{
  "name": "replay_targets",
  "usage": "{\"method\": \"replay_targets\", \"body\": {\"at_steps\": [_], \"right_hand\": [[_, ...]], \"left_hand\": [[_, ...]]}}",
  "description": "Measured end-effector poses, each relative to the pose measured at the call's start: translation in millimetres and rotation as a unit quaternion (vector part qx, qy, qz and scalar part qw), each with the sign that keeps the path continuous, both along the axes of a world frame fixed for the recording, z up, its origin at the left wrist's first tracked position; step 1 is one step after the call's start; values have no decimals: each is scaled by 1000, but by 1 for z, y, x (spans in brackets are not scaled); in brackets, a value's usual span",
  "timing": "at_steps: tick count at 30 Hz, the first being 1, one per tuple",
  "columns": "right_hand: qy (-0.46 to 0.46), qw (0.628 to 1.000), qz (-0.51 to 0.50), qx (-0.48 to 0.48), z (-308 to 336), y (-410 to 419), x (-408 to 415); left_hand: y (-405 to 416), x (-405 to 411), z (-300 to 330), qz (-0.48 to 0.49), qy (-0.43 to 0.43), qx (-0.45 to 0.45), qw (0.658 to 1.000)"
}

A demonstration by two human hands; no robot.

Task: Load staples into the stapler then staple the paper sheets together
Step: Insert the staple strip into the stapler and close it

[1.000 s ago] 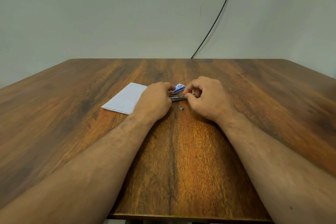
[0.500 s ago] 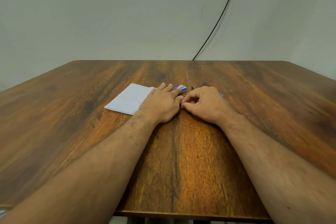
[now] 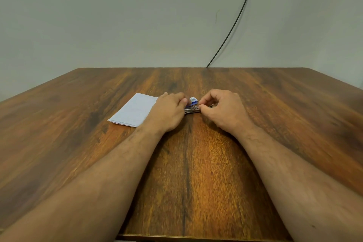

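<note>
A wooden table (image 3: 196, 173) is bearing everything. The paper (image 3: 135, 109) is lying partly under the left hand (image 3: 167, 113), which is gripping the stapler (image 3: 192, 109) at its left end. The right hand (image 3: 224, 111) is pinching the stapler's other end. A staple box (image 3: 193, 101) is sitting just beyond, between both hands.
</note>
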State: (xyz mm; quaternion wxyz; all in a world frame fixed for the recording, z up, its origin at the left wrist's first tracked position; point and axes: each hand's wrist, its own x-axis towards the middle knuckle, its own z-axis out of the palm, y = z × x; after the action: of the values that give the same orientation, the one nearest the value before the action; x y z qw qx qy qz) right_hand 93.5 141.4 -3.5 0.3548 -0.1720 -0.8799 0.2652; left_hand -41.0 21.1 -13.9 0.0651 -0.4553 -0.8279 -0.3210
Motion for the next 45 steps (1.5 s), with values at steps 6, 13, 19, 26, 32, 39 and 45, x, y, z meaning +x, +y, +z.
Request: {"method": "replay_targets", "body": {"at_steps": [6,13,19,26,32,39,45], "right_hand": [[11,999,9,-40,-3,2,-2],[63,994,9,-84,3,-1,0],[120,988,12,-98,2,0,2],[114,989,30,-88,3,0,5],[102,987,36,-119,2,1,3],[107,984,64,-130,2,-3,2],[117,981,74,-139,1,1,1]], "left_hand": [[0,5,2,-3,-25,-18,1000],[-11,9,12,40,-140,204,968],[-16,16,16,-14,-257,270,928],[-18,20,17,-88,-316,240,914],[-19,19,22,-115,-423,303,846],[-20,24,27,-114,-478,310,814],[-22,26,29,-130,-523,305,785]]}}
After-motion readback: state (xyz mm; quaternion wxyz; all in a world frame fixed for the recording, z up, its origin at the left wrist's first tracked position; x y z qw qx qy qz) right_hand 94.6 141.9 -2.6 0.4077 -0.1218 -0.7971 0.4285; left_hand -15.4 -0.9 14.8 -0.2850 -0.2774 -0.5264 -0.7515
